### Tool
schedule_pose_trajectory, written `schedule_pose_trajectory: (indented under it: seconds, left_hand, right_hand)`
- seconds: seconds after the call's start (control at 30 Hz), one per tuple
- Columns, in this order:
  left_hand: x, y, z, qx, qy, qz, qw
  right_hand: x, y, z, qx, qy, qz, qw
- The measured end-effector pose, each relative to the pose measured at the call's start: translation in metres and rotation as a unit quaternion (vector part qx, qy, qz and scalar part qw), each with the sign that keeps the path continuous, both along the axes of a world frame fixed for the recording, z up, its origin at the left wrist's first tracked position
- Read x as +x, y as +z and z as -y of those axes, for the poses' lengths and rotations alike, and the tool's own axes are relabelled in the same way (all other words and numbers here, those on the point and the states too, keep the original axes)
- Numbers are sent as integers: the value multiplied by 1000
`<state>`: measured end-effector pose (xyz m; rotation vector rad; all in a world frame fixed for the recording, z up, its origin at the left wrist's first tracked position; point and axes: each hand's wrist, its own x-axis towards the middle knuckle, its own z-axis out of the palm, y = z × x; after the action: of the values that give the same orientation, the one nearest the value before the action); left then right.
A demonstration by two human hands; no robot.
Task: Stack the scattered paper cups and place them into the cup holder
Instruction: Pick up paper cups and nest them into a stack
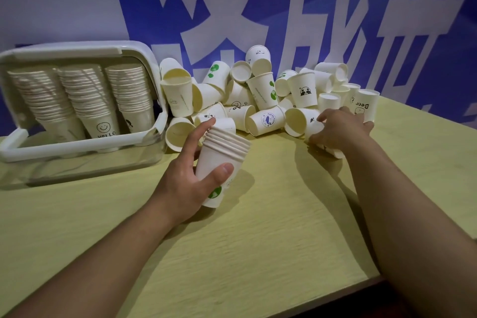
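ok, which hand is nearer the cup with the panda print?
Right. The right hand reaches into the pile just below and right of the panda cup. The left hand is farther off to the lower left, gripping a stack of nested cups.
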<state>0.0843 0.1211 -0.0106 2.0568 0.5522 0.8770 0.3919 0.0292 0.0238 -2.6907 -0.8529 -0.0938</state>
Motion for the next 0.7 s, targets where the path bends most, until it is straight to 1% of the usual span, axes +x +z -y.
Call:
schedule_pose_trajectory:
  seconds: [0.07, 0.1, 0.13, 0.2, 0.27, 0.3, 0.37, 0.47, 0.57, 0.7]
  left_hand:
    - [1, 0, 0, 1, -4, -2, 1000]
    - [1, 0, 0, 1, -7, -2, 1000]
    - [1, -1, 0, 0, -10, -3, 1000]
    - [1, -1, 0, -3, -19, -6, 1000]
    - [0, -1, 0, -5, -26, -15, 1000]
    - [0, -1, 0, -7, -31, -19, 999]
    - [0, -1, 1, -13, -45, -23, 999]
    - [1, -2, 2, -19, -67, -31, 997]
    - [1, -2, 2, -24, -73, -38, 996]
    - [1, -3, 0, -31, -71, -32, 996]
  right_hand:
    - [-8, 6, 1, -2, 29, -43, 999]
    - [-12, 9, 1, 20, 56, -81, 995]
    - [-18, 11, 1, 61, 90, -128, 986]
    - [-30, 15, 0, 178, 157, -227, 945]
    - [-42, 16, -5, 285, 199, -274, 897]
    - [-48, 15, -8, 333, 214, -273, 877]
    - [-58, 13, -14, 406, 246, -229, 850]
    - [-74, 11, -15, 460, 303, -178, 815]
    - [-88, 10, -16, 498, 341, -202, 771]
    - [-102, 5, -19, 506, 369, -253, 737]
